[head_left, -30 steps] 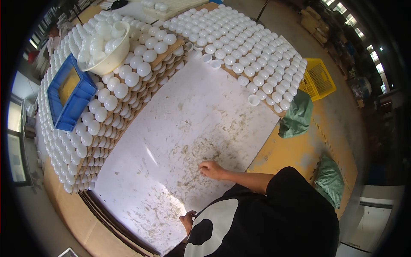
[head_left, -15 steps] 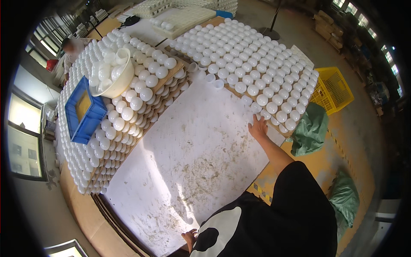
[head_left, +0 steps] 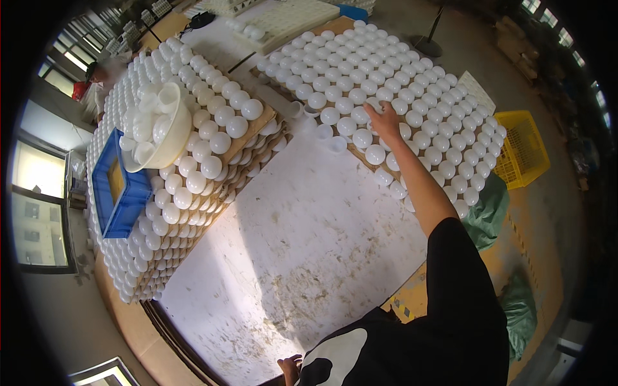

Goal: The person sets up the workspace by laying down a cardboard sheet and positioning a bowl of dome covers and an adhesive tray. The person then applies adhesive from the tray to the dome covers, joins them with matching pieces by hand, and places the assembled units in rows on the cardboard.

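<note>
With the middle of the flat white board (head_left: pixel 335 238) as the dial's centre and 12 pointing away from the person, the right hand (head_left: pixel 384 121) is out toward 1 o'clock, its bare forearm (head_left: pixel 415 180) reaching over the front rows of a field of glossy white domes (head_left: pixel 432 156). Its fingers are bent and a little apart, coming down about a single white dome (head_left: pixel 374 101) near the field's left side; they appear to touch it, but whether they grip it cannot be told. The left hand (head_left: pixel 290 367) is low at 6 o'clock, by the board's near edge, partly hidden by the black shirt (head_left: pixel 450 302); how far its fingers are open, and whether they hold anything, cannot be told. A few loose white cups (head_left: pixel 335 147) lie near 12 o'clock, at the board's far end, just beside the field. The board's surface is scuffed and marked, with sunlight falling across it toward 7. Between 10 and 11 o'clock stands a layered stack of domes (head_left: pixel 210 167), bearing a cream bowl (head_left: pixel 177 138) filled with white cups; a blue crate (head_left: pixel 132 212) sits tilted beside the bowl, toward 10. A yellow crate (head_left: pixel 531 154) stands at 2 o'clock, with a green sack (head_left: pixel 489 222) nearer, between 2 and 3. Another person (head_left: pixel 102 83) is far off beyond the layered stack.
</note>
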A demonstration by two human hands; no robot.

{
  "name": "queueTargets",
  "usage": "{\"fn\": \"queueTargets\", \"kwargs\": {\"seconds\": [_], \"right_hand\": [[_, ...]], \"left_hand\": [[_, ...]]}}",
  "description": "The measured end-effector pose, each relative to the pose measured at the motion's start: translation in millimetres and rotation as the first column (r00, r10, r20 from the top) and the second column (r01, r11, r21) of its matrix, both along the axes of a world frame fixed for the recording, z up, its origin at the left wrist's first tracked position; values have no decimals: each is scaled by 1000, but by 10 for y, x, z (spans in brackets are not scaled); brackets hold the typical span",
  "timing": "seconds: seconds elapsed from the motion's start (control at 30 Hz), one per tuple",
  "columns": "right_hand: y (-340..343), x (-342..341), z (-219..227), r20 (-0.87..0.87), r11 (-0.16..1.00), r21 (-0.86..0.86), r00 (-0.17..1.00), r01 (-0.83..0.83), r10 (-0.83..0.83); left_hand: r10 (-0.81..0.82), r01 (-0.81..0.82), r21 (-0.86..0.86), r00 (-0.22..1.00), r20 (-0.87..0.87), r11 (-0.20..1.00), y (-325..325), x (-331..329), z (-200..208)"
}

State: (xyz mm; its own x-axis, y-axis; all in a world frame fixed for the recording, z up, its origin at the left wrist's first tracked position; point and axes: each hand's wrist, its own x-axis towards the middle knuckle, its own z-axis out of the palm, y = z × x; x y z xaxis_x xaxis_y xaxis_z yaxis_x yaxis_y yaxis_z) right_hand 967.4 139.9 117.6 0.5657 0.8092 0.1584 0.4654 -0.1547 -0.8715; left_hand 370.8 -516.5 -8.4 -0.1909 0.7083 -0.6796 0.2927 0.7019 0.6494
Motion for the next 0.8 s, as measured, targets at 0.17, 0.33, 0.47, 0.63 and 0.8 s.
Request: {"fn": "queueTargets", "kwargs": {"seconds": [0.17, 0.33, 0.47, 0.63, 0.8], "right_hand": [[541, -285, 267, -144, 989, -54, 982, -135, 126], [8, -1201, -96, 194, 774, -266, 755, -574, 626], [-412, -1487, 54, 289, 600, -651, 579, -465, 762], [-287, -1239, -327, 264, 535, -747, 563, -394, 783], [-302, -1293, -317, 258, 573, -651, 564, -499, 784]], "left_hand": [[-217, 215, -35, 945, -244, 976, 280, 198, 350], [-415, 400, -115, 847, -333, 909, 177, -41, 94], [-404, 384, -129, 880, -249, 914, 194, -13, 24], [-349, 314, -233, 928, -129, 921, 254, -86, -47], [-315, 307, -120, 947, -57, 944, 247, -151, 194]]}}
